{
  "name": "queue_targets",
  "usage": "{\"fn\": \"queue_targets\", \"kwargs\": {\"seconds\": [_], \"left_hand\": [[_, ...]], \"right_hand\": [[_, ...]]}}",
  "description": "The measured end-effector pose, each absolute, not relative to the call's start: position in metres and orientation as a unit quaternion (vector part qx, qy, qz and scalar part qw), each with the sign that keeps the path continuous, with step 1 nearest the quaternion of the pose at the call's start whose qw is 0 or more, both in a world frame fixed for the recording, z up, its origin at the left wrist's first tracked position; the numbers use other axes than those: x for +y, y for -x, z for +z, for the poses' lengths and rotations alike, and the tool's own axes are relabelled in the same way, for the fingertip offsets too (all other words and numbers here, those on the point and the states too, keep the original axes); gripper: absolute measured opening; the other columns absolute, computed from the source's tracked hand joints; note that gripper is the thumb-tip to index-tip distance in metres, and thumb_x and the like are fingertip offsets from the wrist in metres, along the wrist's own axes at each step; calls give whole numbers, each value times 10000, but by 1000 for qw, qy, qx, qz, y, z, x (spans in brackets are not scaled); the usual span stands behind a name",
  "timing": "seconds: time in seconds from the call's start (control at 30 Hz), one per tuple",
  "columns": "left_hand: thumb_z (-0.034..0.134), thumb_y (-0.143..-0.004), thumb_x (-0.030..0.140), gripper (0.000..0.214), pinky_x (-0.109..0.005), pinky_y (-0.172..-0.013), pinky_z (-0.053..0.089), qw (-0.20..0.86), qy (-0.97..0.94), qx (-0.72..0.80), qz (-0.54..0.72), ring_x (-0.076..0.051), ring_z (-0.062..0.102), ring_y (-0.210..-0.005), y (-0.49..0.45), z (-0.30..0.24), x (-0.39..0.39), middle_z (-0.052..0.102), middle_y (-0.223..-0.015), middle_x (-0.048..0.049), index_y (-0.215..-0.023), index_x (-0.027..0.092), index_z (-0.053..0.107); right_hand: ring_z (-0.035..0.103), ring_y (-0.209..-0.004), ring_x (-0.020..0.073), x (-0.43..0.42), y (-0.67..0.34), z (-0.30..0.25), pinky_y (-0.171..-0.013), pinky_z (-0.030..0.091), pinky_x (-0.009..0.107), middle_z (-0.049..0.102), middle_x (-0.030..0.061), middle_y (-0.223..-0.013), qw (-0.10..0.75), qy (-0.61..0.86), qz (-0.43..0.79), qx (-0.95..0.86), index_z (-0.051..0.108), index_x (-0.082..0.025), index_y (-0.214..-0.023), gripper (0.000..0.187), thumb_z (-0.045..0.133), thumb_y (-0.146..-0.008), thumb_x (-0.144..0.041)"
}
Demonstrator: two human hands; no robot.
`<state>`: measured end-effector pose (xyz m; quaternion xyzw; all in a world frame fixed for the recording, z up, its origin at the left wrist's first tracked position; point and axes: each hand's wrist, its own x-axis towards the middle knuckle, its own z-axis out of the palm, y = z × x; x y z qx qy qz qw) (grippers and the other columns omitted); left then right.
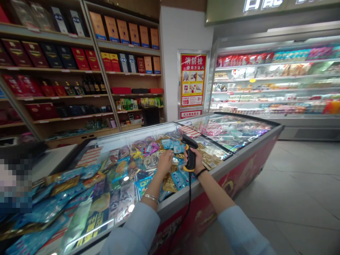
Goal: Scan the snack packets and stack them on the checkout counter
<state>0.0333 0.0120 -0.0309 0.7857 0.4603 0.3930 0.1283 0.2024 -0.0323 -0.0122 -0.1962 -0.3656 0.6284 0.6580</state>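
A black and yellow barcode scanner [189, 154] is gripped firmly in the right hand [197, 163], its cord [189, 202] hanging down over the rim of a chest freezer [220, 169]. The left hand [165, 163] is held close beside the scanner, low over heaped foil packets [145, 162], with the fingers bunched; whether a packet is being held cannot be told. Shelves of gift boxes and bottles [61, 71] are seen behind, and a chilled display case [276, 81] to the right
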Motion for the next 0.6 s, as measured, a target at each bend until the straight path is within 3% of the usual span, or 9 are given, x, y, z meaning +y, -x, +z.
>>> {"fn": "queue_targets", "kwargs": {"seconds": [0.2, 0.37, 0.47, 0.6], "left_hand": [[419, -905, 323, 351, -402, -1043, 403, 234, -770, 430, 408, -229, 608, -1101, -36, -39, 27, 701, -1123, -84, -1046, 200, 716], [455, -886, 358, 349, -423, -1038, 424, 338, -697, 391, 497, -239, 619, -1110, -36, -38, 28, 706, -1113, -94, -1020, 178, 721], [508, -870, 366, 307, -420, -1019, 442, 327, -644, 402, 563, -239, 630, -1091, -30, -34, 25, 705, -1108, -92, -999, 178, 715], [601, -814, 310, 268, -358, -881, 517, 292, -566, 487, 598, -206, 674, -918, -18, -29, 24, 698, -1073, -85, -1037, 176, 668]], "right_hand": [[476, -367, 111, -30, -202, -15, -330, 386, 210, 544, -37, -531, 662, 202, 622, -366, 569, -192, -836, 253, 600, -702, -405], [475, -366, 110, -33, -202, -13, -340, 405, 215, 543, -39, -537, 661, 195, 622, -373, 571, -191, -858, 263, 602, -708, -403], [478, -369, 107, -36, -202, -11, -346, 413, 212, 545, -41, -538, 660, 188, 621, -378, 572, -191, -855, 263, 605, -706, -405], [476, -368, 102, -38, -202, -11, -345, 403, 199, 535, -47, -536, 662, 182, 620, -380, 561, -196, -858, 253, 602, -720, -404]]}}
